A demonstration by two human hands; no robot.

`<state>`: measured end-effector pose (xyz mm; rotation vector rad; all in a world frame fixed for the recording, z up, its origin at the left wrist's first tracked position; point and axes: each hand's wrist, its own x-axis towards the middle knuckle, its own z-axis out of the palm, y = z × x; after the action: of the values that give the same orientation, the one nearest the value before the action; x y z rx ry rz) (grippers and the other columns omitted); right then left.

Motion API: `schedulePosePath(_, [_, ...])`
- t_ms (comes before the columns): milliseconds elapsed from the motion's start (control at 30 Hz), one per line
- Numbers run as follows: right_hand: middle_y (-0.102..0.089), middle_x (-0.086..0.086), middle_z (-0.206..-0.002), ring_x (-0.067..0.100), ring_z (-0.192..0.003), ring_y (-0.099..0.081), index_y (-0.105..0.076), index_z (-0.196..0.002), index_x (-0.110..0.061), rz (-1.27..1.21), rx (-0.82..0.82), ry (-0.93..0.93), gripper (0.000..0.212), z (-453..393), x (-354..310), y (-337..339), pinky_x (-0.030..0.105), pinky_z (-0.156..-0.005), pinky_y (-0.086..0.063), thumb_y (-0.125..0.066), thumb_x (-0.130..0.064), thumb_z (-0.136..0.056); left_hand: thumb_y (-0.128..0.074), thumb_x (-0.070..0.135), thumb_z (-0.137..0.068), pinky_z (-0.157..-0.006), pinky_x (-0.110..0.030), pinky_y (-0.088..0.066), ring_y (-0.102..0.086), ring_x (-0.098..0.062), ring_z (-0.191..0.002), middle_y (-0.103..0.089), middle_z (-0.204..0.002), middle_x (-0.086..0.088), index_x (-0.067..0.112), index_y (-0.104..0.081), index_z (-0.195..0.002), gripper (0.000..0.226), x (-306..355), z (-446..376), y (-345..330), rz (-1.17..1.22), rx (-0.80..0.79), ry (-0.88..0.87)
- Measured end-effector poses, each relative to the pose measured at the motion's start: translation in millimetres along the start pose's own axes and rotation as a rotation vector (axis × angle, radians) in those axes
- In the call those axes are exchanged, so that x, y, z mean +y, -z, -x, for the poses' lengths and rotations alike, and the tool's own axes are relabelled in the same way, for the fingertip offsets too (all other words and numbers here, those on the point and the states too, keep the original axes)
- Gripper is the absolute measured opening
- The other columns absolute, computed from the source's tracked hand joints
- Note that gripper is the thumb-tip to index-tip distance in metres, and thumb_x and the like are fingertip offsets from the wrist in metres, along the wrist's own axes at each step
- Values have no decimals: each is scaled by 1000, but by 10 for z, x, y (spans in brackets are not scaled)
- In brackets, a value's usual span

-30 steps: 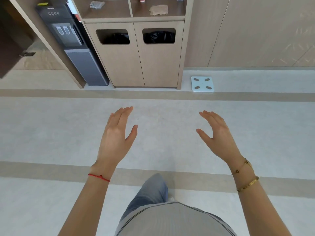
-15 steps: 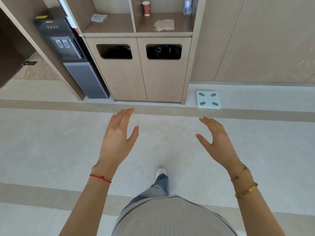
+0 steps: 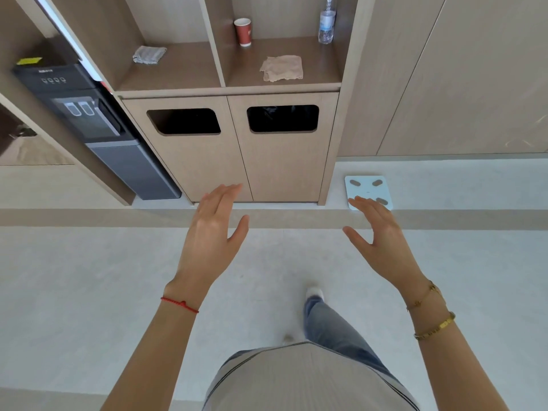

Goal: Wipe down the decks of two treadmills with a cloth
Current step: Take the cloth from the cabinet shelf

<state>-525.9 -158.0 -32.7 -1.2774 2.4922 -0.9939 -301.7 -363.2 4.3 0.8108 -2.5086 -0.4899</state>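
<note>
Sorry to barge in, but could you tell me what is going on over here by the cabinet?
A person is walking toward a wooden cabinet with both hands raised and empty: the left hand and the right hand are open, fingers straight. No treadmill is in view, so no wiping has begun. Two cloths lie on the cabinet's shelf, a grey cloth in the left bay and a beige cloth in the right bay, beside a red paper cup and a water bottle. Presumably a cloth is the target.
</note>
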Motion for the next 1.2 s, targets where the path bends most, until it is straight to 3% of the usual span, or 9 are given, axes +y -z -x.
schedulePosePath(167, [-47,6,-146,27,-138,-38,-47,-141,-15,16,-40,-54,53,-785,285,-151,46,-114,-34,-62,-30,-93,-59,19,-97,-111,-49,-39,-42,-25,-137,-50,-143,-9,11,-46,-143,49,-252,-706,-331,5,-28,42])
schedulePosePath(433, [-47,7,-145,27,-135,-42,-48,-141,-12,-27,-23,-12,52,-2476,573,-34,51,-110,-38,-63,-24,-93,-60,17,-96,-115,-46,-35,-42,-26,-137,-51,-142,-10,9,-47,-143,49,-417,-2242,-689,-7,-1,36])
schedulePosePath(633, [-48,5,-144,23,-136,-40,-47,-141,-14,-5,-44,112,50,-3808,640,128,45,-113,-35,-61,-22,-94,-61,16,-95,-116,-46,-34,-44,-25,-136,-53,-140,-11,9,-48,-142,49,-564,-3395,-823,-42,86,39])
schedulePosePath(733, [-48,6,-143,23,-135,-40,-46,-141,-14,-1,-64,134,50,-4298,649,93,39,-114,-33,-62,-20,-94,-62,15,-94,-118,-46,-31,-53,-29,-125,-53,-139,-12,8,-49,-141,49,-683,-3829,-917,-54,88,62])
schedulePosePath(900, [-53,7,-137,23,-129,-46,-50,-137,-11,9,-102,94,47,-4912,797,-145,25,-108,-30,-63,-19,-93,-64,12,-92,-108,-52,-41,-50,-31,-128,-55,-136,-14,4,-52,-138,48,-976,-4435,-1206,-39,66,86])
schedulePosePath(1033, [-55,6,-134,23,-126,-49,-52,-136,-11,36,-138,26,47,-5371,937,-410,25,-106,-33,-64,-23,-93,-64,12,-92,-106,-49,-43,-52,-33,-124,-57,-132,-13,3,-55,-135,45,-1324,-4965,-1468,-36,36,89])
schedulePosePath(1200, [-53,7,-134,25,-127,-44,-50,-138,-13,50,-118,-82,49,-6273,887,-704,30,-103,-34,-60,-32,-94,-61,12,-93,-120,-48,-25,-44,-31,-135,-55,-136,-14,4,-53,-137,45,-1831,-5671,-1757,-68,-14,95])
